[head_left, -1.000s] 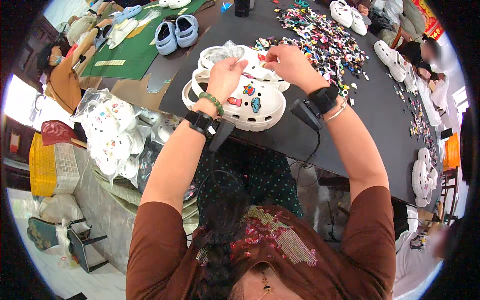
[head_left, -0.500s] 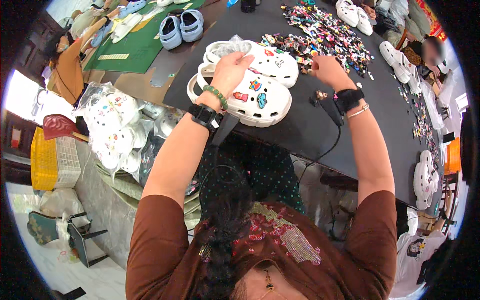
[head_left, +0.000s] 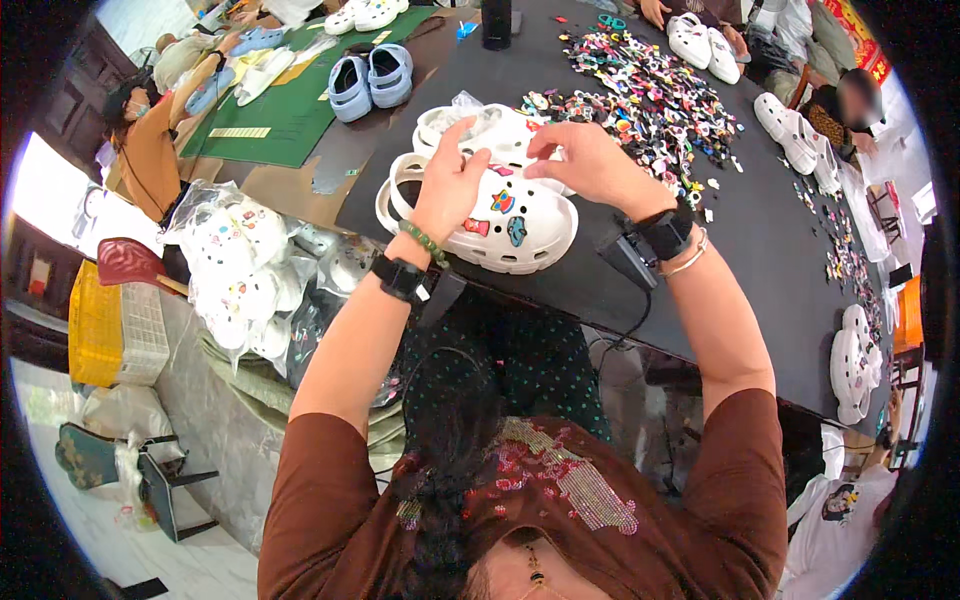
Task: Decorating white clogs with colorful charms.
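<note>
A white clog [head_left: 520, 225] with several coloured charms pressed into its top lies on the dark table [head_left: 760, 260] in front of me. My left hand [head_left: 450, 185] grips its heel side. My right hand [head_left: 585, 160] rests over its far edge, fingers curled together near a small pink charm [head_left: 500, 170]; whether it pinches the charm I cannot tell. A second white clog [head_left: 470, 130] lies just behind the first.
A heap of small coloured charms [head_left: 650, 90] spreads across the table beyond my hands. Blue clogs [head_left: 370, 75] sit on a green mat at the far left. Bagged white clogs [head_left: 245, 270] pile beside the table. Other people work at the far edges.
My right hand has come back from the charm heap at the right to the clog's top. My left hand has stayed on the clog.
</note>
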A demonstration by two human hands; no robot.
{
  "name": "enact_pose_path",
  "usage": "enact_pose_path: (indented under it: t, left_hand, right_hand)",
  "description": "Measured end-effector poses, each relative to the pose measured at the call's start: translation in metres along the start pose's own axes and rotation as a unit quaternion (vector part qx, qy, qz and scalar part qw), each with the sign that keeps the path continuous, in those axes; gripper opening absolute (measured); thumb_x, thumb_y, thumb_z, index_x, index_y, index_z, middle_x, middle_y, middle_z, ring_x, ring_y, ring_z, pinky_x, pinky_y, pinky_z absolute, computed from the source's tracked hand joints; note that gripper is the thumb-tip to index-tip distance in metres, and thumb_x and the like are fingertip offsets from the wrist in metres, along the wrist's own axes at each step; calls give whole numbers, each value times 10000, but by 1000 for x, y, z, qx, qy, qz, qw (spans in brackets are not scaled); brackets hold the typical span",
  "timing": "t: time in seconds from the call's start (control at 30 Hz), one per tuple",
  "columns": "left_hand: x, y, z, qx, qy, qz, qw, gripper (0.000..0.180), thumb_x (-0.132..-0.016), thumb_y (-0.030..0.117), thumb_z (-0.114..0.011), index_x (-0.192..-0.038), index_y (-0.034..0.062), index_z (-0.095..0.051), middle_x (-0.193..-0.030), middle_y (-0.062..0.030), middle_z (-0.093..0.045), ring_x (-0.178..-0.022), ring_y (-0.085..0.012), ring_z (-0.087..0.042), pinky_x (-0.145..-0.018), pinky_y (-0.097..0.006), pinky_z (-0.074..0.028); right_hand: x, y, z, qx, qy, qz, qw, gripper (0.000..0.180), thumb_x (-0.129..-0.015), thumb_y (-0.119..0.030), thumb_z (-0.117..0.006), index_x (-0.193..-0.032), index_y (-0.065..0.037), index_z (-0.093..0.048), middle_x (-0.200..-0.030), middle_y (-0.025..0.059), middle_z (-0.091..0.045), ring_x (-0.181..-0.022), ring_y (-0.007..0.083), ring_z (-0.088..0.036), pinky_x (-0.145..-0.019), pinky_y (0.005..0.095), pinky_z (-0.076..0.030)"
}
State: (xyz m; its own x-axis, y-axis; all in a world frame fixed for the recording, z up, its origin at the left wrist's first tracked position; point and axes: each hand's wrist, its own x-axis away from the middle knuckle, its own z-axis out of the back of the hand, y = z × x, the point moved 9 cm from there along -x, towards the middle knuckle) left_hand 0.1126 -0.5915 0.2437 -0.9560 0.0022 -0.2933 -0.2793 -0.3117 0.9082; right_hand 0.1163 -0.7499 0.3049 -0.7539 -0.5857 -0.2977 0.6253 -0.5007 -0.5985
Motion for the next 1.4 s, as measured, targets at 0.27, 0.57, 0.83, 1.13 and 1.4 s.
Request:
enact_pose_path:
  t: [0.27,0.57,0.83,1.13,1.4]
  left_hand:
    - [28,12,11,106,-40,4,994,470,-939,59,-505,-1396,79,-396,-1122,-41,-579,-902,-89,-533,-836,-245,-438]
    - [39,25,5,203,-82,-64,974,530,-939,-29,-435,-1438,55,-281,-1199,-97,-572,-1053,-127,-551,-937,-269,-425]
    - [39,20,9,189,-75,-66,977,549,-937,-32,-448,-1447,59,-267,-1225,-98,-555,-1075,-121,-545,-919,-265,-441]
    - [30,20,13,79,-42,-27,996,489,-947,51,-499,-1413,88,-353,-943,-72,-640,-768,-93,-581,-689,-258,-482]
    - [-2,53,2,-388,76,-112,912,356,-857,225,-622,-1155,42,-554,-692,-160,-617,-687,-389,-595,-692,-487,-481]
  right_hand:
    - [-17,-26,-42,-52,-52,10,997,445,-660,-333,-815,-924,-19,-643,-822,116,-666,-736,247,-635,-650,345,-488]
    - [-15,-31,-46,-88,-56,14,994,206,-751,-206,-747,-837,-29,-686,-729,132,-665,-659,243,-625,-616,346,-475]
    - [-15,-37,-45,-18,-22,24,999,176,-839,-186,-640,-892,-31,-703,-735,154,-668,-663,281,-635,-647,369,-489]
    - [-12,15,-32,-114,-3,-133,985,249,-873,-233,-602,-921,-12,-704,-797,174,-682,-718,277,-663,-679,344,-506]
    - [45,94,73,178,106,-182,961,304,-876,-316,-588,-862,-32,-696,-838,193,-667,-797,374,-637,-738,446,-496]
